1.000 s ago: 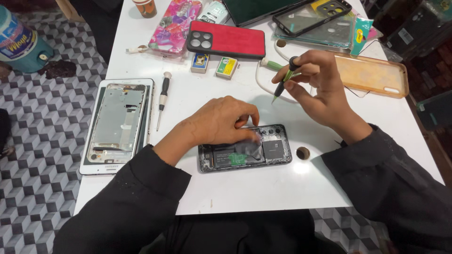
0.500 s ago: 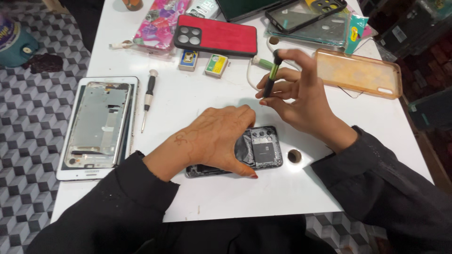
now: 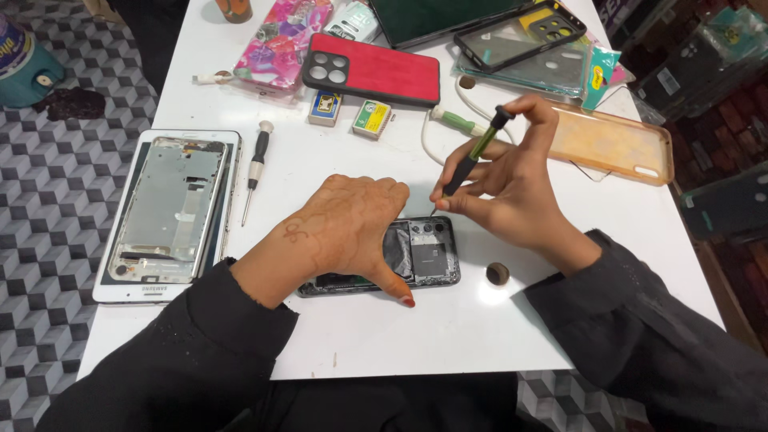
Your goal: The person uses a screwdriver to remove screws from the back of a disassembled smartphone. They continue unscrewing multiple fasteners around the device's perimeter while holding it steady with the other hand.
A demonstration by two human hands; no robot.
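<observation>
Head view: left hand [image 3: 352, 228] flat, hiding opened phone [image 3: 424, 256]; right hand [image 3: 512, 184] pinches screwdriver [image 3: 478, 152].

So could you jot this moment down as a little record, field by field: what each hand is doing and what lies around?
left hand: left hand pressed flat on the opened phone
right hand: right hand gripping a green-handled screwdriver, tip down at the phone's top edge
surface: white table
beside phone: small round dark piece
left side: stripped phone frame, spare screwdriver
far side: red phone case, orange case, two small boxes
</observation>
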